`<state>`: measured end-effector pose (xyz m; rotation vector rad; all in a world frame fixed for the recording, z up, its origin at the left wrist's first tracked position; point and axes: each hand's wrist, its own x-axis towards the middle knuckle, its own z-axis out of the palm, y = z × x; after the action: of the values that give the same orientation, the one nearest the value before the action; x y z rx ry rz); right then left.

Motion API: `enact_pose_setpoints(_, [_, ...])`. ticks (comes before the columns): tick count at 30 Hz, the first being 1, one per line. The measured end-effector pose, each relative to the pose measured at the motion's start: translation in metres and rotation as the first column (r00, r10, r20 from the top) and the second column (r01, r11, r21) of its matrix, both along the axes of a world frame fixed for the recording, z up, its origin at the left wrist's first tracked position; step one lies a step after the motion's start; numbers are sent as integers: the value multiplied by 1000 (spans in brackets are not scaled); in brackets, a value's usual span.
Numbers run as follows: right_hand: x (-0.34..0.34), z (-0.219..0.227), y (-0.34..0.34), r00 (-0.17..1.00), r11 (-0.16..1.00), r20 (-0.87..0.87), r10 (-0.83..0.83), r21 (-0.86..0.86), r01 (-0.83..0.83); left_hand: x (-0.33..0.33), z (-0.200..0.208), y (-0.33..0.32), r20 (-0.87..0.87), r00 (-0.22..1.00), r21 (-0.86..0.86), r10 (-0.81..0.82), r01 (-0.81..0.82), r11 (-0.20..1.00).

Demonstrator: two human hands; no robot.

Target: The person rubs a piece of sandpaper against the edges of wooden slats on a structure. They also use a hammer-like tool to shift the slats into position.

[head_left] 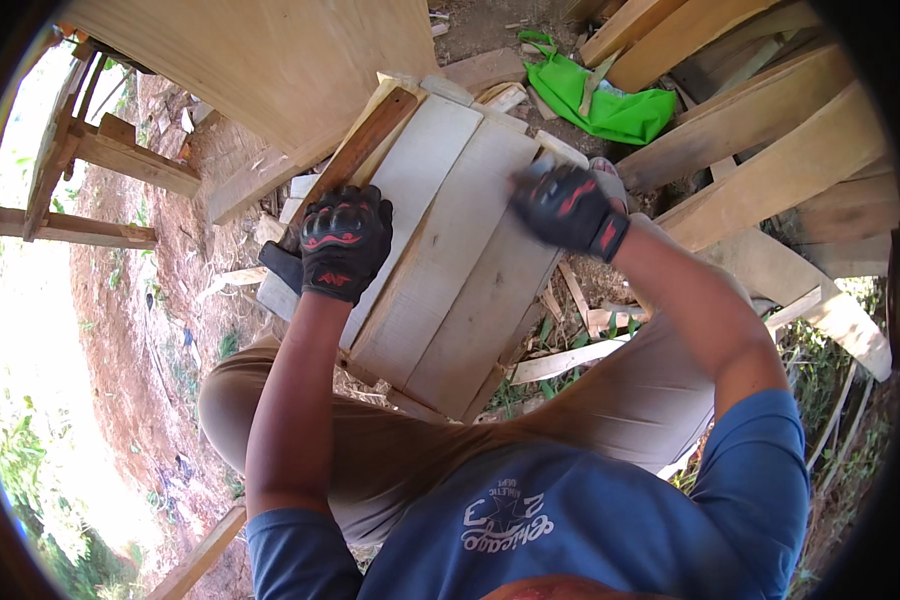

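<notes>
A panel of pale wooden planks (450,250) nailed side by side leans tilted against my knees. My left hand (342,243), in a black glove with red marks, grips the panel's left edge by a dark brown batten (365,140). My right hand (568,208), in the same kind of glove and blurred, rests closed on the panel's upper right edge. Whether it holds a tool I cannot tell.
A large plywood sheet (270,60) stands at the top left. Stacked timber boards (770,130) lie at the right, with a green bag (610,100) behind the panel. Wood scraps (570,355) and grass cover the ground; a wooden frame (80,190) stands at the left on red earth.
</notes>
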<state>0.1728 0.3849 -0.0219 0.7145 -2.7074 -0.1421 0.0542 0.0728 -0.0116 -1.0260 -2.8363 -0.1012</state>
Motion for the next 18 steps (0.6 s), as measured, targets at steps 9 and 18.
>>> enact_pose_setpoints(9, [-23,-12,31,998,994,19,-56,-89,58,-1,1,4,-34,999,-1,-25,25,1000])
enact_pose_setpoints(18, [-20,8,-5,1000,999,28,-1,40,-1,3,5,-2,-72,997,9,-23,24,1000])
